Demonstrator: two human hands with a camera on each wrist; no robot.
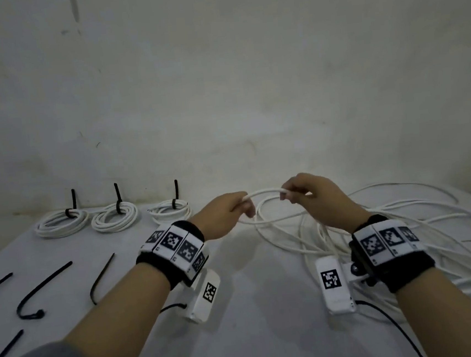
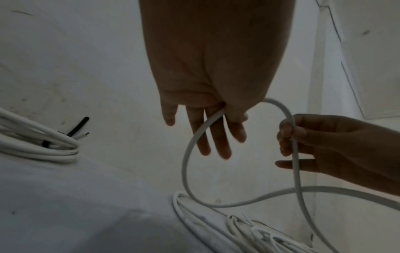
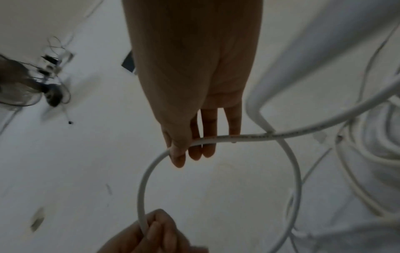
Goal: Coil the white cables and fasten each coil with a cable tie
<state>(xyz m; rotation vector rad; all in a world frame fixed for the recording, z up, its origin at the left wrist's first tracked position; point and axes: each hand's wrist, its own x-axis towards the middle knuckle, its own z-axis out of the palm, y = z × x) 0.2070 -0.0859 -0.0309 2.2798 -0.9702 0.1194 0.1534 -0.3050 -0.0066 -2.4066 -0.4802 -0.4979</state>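
Nearest the camera, loose black cable ties [image 1: 42, 286] lay left of the white cable [image 1: 263, 193], whose first loop was pinched by the left hand [image 1: 223, 215] and right hand [image 1: 312, 196]. Springy and light, it seemingly needed gripping at the crossing. Beyond, three tied coils [image 1: 114, 217] waited.

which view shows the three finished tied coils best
The head view: all three tied coils lie in a row by the wall, each with a black tie. The left wrist view catches only part of one at its edge; the right wrist view shows none.

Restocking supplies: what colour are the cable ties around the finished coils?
Black. The cable ties stand out against the white finished coils, best in the head view.
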